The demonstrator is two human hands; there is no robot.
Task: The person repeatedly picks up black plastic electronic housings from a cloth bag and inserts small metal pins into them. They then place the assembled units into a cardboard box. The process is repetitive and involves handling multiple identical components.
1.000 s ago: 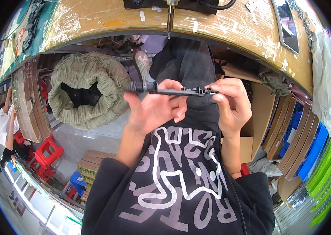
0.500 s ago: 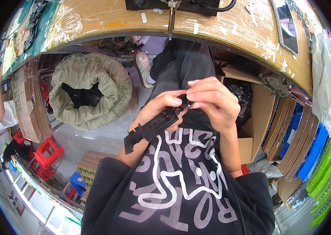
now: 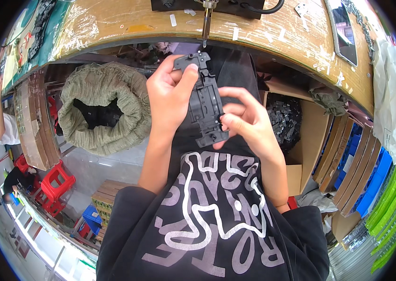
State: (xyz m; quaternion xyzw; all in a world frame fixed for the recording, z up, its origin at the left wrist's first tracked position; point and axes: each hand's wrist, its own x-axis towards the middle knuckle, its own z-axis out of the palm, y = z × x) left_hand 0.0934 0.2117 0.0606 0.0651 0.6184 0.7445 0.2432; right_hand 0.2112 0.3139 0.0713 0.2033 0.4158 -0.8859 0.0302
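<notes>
A black moulded plastic part (image 3: 206, 104), long and flat with clips and small holes, is held upright over my lap, just below the bench edge. My left hand (image 3: 172, 89) grips its upper end, thumb on the face and fingers behind. Around the lower right edge close the fingers of my right hand (image 3: 247, 117), with the thumb near the lower end. Directly above the part's top, a metal-tipped tool (image 3: 206, 28) points down from a black machine (image 3: 226, 8) on the bench.
A wooden bench (image 3: 127, 23) with tape scraps crosses the top; a phone-like device (image 3: 343, 37) lies on its right. A green woven sack (image 3: 109, 79) of black parts stands left. At right are an open carton (image 3: 311, 140) of small black pieces and stacked blue trays (image 3: 376, 180).
The black plastic part has swung from slanting down to the left to nearly upright, face showing. My left hand has risen to its top; my right hand has moved down to its lower end.
</notes>
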